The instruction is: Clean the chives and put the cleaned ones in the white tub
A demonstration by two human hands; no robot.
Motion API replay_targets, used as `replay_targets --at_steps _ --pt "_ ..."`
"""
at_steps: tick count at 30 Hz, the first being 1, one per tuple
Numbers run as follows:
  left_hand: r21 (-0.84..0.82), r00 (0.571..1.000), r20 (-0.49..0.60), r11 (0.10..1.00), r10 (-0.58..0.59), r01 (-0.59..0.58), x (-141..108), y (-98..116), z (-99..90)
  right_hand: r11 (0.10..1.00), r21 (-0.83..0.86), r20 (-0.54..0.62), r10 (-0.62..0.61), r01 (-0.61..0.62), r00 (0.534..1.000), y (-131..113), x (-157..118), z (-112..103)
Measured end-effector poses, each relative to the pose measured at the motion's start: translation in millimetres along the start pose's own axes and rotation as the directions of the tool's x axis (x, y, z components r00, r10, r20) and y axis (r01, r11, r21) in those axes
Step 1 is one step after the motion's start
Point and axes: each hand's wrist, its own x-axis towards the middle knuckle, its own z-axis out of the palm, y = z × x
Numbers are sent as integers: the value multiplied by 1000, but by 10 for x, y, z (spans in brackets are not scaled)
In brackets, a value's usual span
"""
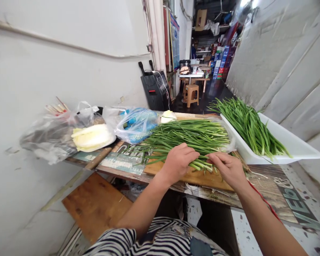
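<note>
A heap of garlic chives [192, 133] is spread over a wooden cutting board [218, 181], leaves to the left and pale stem ends to the right. My left hand [180, 161] is closed round a small bunch at the near side of the heap. The cut ends of that bunch [202, 164] poke out past its fingers. Thumb and fingertips of my right hand [228, 167] pinch together at the stems just to the right. Whatever lies between those fingertips is too small to name.
To the right, a white plastic tub [290, 145] holds more garlic chives [250, 124]. Left on the table are halved Chinese cabbage [93, 138], a plastic bag with blue contents [138, 124], and a knife or tool handle [98, 159]. A black speaker [156, 90] stands behind.
</note>
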Motion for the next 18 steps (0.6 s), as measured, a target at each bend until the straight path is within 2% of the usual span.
replay_targets --at_steps 2,4,6,8,10,12,14,15,18 --pt "49 1000 23 999 13 -14 7 24 6 986 52 5 157 -157 988 4 5 13" --pt "74 999 48 997 23 -26 5 33 24 967 80 -44 247 -243 968 39 19 1" --pt "77 998 61 997 17 -22 -8 24 47 955 94 -173 294 -281 940 90 33 -46" --pt "73 998 58 997 -10 6 -27 3 67 961 48 -294 275 -273 915 123 42 -114" --pt "58 999 40 998 -37 34 -43 -17 81 983 -95 -299 122 -157 947 120 40 -172" --pt "31 999 25 998 -47 46 -50 -28 87 961 -266 -196 -124 69 973 85 30 -188" --pt "1 999 21 999 -49 49 -52 -29 87 872 -402 -66 -331 278 941 44 15 -161" --pt "-14 998 23 999 -50 51 -52 -27 85 821 -456 -19 -394 343 919 29 6 -137" --pt "-48 998 26 997 -53 54 -57 -22 75 713 -549 59 -487 436 871 14 -21 -66"
